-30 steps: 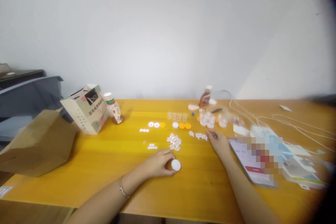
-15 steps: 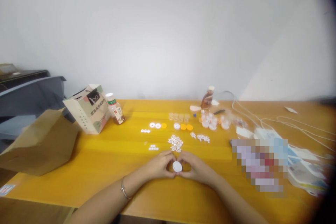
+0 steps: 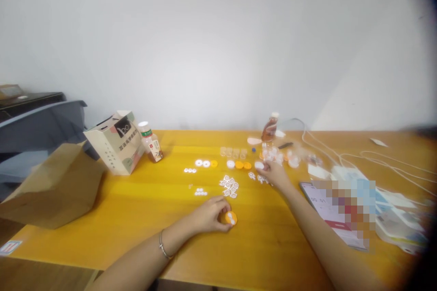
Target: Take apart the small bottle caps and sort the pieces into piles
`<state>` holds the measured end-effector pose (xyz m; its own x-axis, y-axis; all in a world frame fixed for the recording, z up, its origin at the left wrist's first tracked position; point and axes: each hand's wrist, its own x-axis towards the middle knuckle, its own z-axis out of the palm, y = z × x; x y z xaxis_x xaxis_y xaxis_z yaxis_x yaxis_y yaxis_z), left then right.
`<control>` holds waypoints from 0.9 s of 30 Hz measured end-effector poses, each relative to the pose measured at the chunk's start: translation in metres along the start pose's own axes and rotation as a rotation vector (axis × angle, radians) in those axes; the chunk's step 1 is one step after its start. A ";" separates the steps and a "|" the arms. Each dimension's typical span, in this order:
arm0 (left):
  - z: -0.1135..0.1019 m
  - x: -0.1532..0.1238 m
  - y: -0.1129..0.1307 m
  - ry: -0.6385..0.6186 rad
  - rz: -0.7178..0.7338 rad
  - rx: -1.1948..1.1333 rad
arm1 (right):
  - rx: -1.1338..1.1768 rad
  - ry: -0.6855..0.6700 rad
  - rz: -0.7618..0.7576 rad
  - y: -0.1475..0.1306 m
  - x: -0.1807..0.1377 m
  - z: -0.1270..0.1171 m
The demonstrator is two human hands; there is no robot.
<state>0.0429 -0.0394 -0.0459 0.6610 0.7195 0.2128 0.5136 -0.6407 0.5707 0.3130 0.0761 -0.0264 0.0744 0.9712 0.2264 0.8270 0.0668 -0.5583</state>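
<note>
My left hand rests on the yellow table, fingers pinched on a small orange round part with a white patch on it. My right hand reaches forward and holds a small white cap at its fingertips, close to a cluster of clear and white caps. Between the hands lies a pile of small white cut-out pieces. Orange and white discs lie in a row behind it.
A paper gift bag and a small bottle stand at the left, a brown paper bag beside them. A brown bottle stands at the back. White cables, a phone and papers crowd the right.
My right hand left the part held near my left hand and reached forward to the caps, now with a white cap. The part under my left hand now shows orange instead of white.
</note>
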 end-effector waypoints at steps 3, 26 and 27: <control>0.001 0.000 -0.001 -0.008 -0.001 0.000 | -0.013 -0.011 0.023 0.005 0.011 0.010; -0.001 0.002 -0.005 -0.053 -0.010 -0.070 | 0.346 -0.533 -0.484 -0.050 -0.122 0.028; -0.001 0.002 -0.007 -0.055 -0.012 -0.071 | 0.348 -0.532 -0.480 -0.050 -0.123 0.030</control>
<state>0.0408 -0.0333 -0.0485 0.6852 0.7098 0.1631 0.4825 -0.6102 0.6283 0.2455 -0.0400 -0.0502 -0.5946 0.7912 0.1429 0.4734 0.4882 -0.7332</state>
